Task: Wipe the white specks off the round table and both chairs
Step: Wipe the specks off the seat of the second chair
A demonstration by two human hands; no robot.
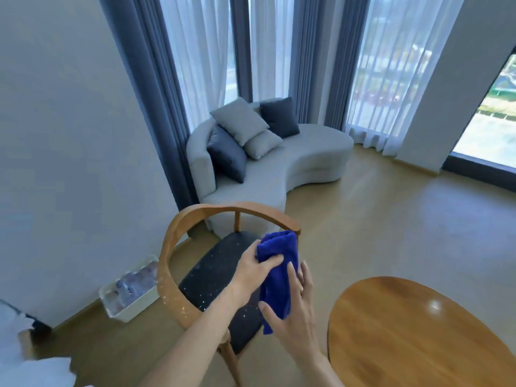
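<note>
A folded blue cloth (279,263) hangs in the air above a wooden chair (178,236) with a curved back rail and a dark seat (212,269). White specks dot the seat and the near part of the rail. My left hand (251,270) pinches the cloth's upper left edge. My right hand (293,311) holds the lower part, thumb in front and fingers behind it. The round wooden table (413,339) lies at the lower right, its top glossy, with no specks that I can make out. Only one chair is in view.
A white bin (131,289) with plastic inside stands on the floor against the left wall. A curved grey sofa (279,169) with several cushions sits behind the chair, before curtained windows. Bare wooden floor (391,213) stretches to the right.
</note>
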